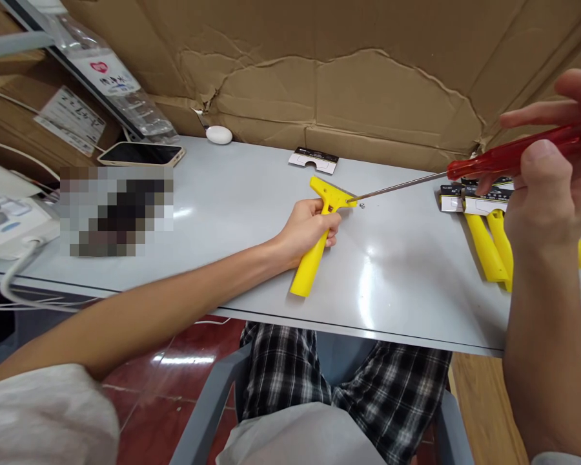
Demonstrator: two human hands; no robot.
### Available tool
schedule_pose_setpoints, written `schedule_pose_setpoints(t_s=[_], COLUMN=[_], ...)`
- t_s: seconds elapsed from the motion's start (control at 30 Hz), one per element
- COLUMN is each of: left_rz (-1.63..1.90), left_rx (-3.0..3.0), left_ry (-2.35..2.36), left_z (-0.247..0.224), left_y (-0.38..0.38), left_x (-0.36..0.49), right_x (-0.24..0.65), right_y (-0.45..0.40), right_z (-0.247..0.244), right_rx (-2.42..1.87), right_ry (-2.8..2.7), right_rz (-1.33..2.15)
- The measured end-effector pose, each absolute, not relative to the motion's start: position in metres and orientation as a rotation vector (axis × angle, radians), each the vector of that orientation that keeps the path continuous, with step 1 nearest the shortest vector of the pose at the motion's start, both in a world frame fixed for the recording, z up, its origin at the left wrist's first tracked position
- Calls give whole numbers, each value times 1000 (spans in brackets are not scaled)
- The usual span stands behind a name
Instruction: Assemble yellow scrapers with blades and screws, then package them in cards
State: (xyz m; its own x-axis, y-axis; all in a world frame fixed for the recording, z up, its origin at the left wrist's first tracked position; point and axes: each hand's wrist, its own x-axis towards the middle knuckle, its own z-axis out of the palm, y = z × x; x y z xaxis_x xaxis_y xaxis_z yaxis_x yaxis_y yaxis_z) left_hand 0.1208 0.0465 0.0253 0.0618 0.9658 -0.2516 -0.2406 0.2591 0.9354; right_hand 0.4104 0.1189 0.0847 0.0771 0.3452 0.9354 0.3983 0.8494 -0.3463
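My left hand [312, 229] is closed around the neck of a yellow plastic T-shaped scraper handle [308, 268], which lies on the table with its wide head pointing away from me. In my right hand [552, 174] is a screwdriver [503, 155] with a red translucent handle. Its long metal shaft slants down to the left, and the tip meets the right end of the yellow head, at or by a screw hole. Small metal bits, probably screws, lie on the table [407, 258] just beside that end.
More yellow handles [484, 245] with black-and-white cards lie at the right. Another such card [314, 160] lies behind the scraper. A phone [142, 154], a white rounded object [219, 134] and a plastic bottle [109, 74] are at the back left. Cardboard [368, 84] walls the far edge.
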Motion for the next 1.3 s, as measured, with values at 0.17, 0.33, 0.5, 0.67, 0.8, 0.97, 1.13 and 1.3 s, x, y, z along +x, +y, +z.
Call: schedule_pose_setpoints(t_s=[0.17,0.33,0.5,0.67,0.8,0.97,1.13,1.3], left_rz=[1110,1117,1133,1116,1118,1104,1121,1123], left_rx=[860,868,865,863,853,866,859,863], left_ry=[1111,1116,1110,1129,1130,1137,1116,1114], left_z=[25,24,22,26,28,28,25,22], left_y=[47,48,48,47,46,47,48,48], left_x=[121,121,121,121,122,122,122,121], right_x=[413,414,410,410,408,406,407,403], right_y=[115,106,109,112,113,112,114,107], right_z=[87,91,90,87,88,89,87,88], right_rx=[-421,-584,-504,-497,-529,-504,-450,-527], right_ry=[-1690,-1704,-1701,-1688,-1663,-1660,-1691,-1662], right_rz=[-230,-310,-279,-217,-173,-238,-210,-166])
